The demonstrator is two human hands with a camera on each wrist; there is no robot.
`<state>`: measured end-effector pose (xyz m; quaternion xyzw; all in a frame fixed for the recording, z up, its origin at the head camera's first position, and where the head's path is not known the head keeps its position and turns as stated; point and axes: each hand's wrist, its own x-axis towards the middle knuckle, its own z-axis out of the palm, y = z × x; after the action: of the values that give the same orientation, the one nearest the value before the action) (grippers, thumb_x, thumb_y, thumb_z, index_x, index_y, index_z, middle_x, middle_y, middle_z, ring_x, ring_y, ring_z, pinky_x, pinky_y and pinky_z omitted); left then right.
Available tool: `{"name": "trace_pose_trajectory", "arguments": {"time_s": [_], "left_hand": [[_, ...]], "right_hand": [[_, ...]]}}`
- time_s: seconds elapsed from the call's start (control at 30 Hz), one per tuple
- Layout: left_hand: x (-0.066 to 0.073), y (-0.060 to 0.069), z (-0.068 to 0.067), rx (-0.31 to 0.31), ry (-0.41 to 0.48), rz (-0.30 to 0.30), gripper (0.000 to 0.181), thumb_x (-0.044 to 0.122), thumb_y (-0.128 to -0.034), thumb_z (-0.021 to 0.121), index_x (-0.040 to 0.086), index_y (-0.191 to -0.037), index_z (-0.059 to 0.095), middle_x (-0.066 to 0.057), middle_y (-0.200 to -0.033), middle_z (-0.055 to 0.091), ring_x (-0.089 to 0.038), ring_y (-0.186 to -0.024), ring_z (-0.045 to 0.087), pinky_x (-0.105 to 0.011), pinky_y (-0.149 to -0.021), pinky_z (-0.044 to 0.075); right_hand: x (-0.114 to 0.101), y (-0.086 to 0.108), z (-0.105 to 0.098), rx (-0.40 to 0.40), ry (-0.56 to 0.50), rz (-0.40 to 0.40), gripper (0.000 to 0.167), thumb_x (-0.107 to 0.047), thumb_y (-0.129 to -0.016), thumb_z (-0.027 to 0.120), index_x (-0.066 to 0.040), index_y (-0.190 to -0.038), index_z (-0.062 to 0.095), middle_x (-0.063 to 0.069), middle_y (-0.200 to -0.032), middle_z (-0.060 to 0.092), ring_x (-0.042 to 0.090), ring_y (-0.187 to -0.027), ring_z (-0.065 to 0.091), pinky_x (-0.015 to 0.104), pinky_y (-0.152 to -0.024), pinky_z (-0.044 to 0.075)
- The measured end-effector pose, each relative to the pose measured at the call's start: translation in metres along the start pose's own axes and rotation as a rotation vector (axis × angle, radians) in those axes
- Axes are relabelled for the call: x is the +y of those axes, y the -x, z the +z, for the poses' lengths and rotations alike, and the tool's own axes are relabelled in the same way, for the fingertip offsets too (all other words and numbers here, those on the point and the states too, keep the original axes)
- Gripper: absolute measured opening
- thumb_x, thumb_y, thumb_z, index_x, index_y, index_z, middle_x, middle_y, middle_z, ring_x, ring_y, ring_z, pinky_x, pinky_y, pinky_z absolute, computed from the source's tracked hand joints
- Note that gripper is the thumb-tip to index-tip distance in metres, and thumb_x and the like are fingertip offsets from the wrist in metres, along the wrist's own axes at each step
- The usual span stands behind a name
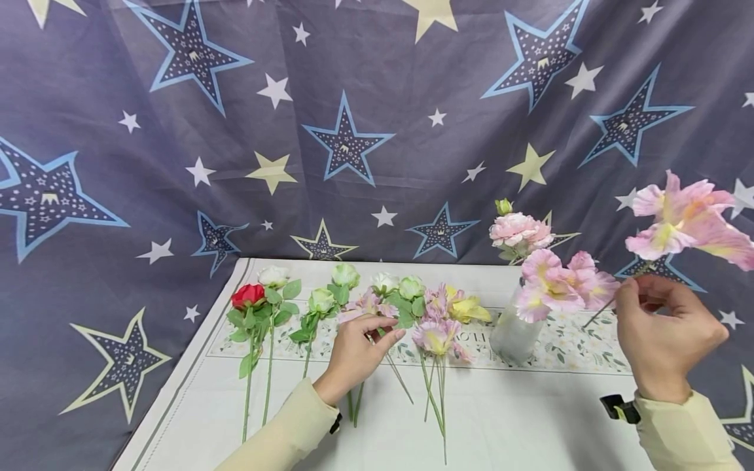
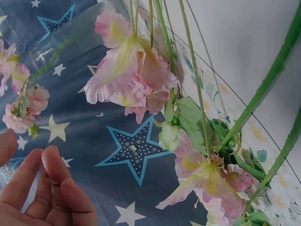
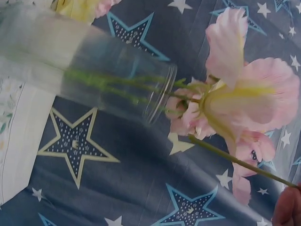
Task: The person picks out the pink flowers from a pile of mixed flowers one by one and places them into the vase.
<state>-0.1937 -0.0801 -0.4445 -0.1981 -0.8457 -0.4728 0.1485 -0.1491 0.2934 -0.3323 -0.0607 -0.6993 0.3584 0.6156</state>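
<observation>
My right hand [image 1: 668, 333] pinches the stem of a pink and yellow flower [image 1: 686, 222], held upright beside a clear glass vase [image 1: 514, 337]. The stem [image 3: 240, 161] slants from the fingers, its cut end near the vase's mouth and the blooms there. Inside the vase [image 3: 117, 77] stand a pink iris-like flower [image 1: 554, 284] and a pale pink rose-like one [image 1: 518, 230]. With fingers relaxed and nothing held, my left hand [image 1: 356, 353] hovers over the laid-out flowers; in the left wrist view its fingers [image 2: 56, 174] are bent slightly, apart from the pink flowers [image 2: 134, 70].
Flowers lie in a row on the white table [image 1: 501, 418]: a red rose [image 1: 247, 296], a white rose [image 1: 273, 276], green ones [image 1: 321, 300], pink irises [image 1: 437, 335] and a yellow flower [image 1: 468, 307]. A floral printed strip [image 1: 580, 343] runs beneath them. Behind hangs a star-patterned cloth [image 1: 377, 65].
</observation>
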Motion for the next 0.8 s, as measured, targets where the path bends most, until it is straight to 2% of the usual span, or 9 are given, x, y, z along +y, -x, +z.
{"name": "trace_pose_trajectory", "arguments": {"time_s": [0.13, 0.27, 0.43, 0.57, 0.67, 0.8], "left_hand": [[0.000, 0.000, 0.000, -0.006, 0.006, -0.003, 0.020, 0.028, -0.0905, 0.081, 0.019, -0.109, 0.081, 0.003, -0.098, 0.075, -0.006, -0.071, 0.062, -0.026, -0.060, 0.052], [0.001, 0.000, 0.000, -0.009, 0.011, -0.006, 0.021, 0.027, -0.0906, 0.081, 0.019, -0.109, 0.081, 0.000, -0.099, 0.075, -0.007, -0.071, 0.062, -0.026, -0.060, 0.052], [0.001, 0.001, 0.000, -0.002, 0.000, 0.012, 0.021, 0.029, -0.0908, 0.081, 0.019, -0.109, 0.081, 0.004, -0.098, 0.075, -0.005, -0.071, 0.062, -0.025, -0.060, 0.051], [0.000, 0.002, -0.001, 0.004, -0.002, 0.017, 0.021, 0.029, -0.0911, 0.080, 0.019, -0.109, 0.081, 0.007, -0.099, 0.075, -0.004, -0.071, 0.062, -0.025, -0.059, 0.051], [0.000, 0.002, -0.001, 0.006, -0.002, 0.013, 0.021, 0.029, -0.0910, 0.080, 0.020, -0.110, 0.081, 0.008, -0.100, 0.075, -0.004, -0.071, 0.061, -0.025, -0.059, 0.050], [0.000, 0.003, -0.001, 0.007, -0.002, 0.014, 0.021, 0.029, -0.0909, 0.080, 0.021, -0.110, 0.081, 0.009, -0.099, 0.074, -0.003, -0.071, 0.061, -0.025, -0.060, 0.050]], "right_hand": [[0.014, -0.003, 0.004, -0.001, 0.034, 0.000, 0.019, -0.006, -0.084, 0.068, 0.011, -0.080, 0.074, -0.034, -0.070, 0.053, -0.017, -0.060, 0.047, 0.008, -0.065, 0.036], [0.020, 0.003, 0.011, -0.015, -0.011, -0.013, 0.016, -0.003, -0.084, 0.069, 0.011, -0.079, 0.074, -0.030, -0.072, 0.058, -0.016, -0.063, 0.052, 0.008, -0.065, 0.038], [0.011, 0.011, 0.025, -0.008, -0.119, -0.028, 0.011, 0.001, -0.081, 0.069, 0.011, -0.080, 0.075, -0.016, -0.071, 0.068, -0.014, -0.066, 0.061, 0.006, -0.067, 0.044], [-0.004, 0.013, 0.031, -0.016, -0.235, -0.013, 0.011, 0.005, -0.079, 0.070, 0.016, -0.083, 0.072, -0.015, -0.072, 0.070, -0.011, -0.067, 0.064, 0.009, -0.070, 0.048], [-0.011, 0.015, 0.035, -0.036, -0.256, -0.034, 0.012, 0.006, -0.080, 0.070, 0.018, -0.082, 0.070, -0.006, -0.073, 0.071, -0.011, -0.069, 0.064, 0.009, -0.073, 0.049], [-0.011, 0.018, 0.039, -0.064, -0.214, -0.080, 0.008, 0.007, -0.080, 0.067, 0.013, -0.078, 0.071, 0.014, -0.069, 0.070, -0.015, -0.070, 0.062, 0.007, -0.073, 0.047]]}}
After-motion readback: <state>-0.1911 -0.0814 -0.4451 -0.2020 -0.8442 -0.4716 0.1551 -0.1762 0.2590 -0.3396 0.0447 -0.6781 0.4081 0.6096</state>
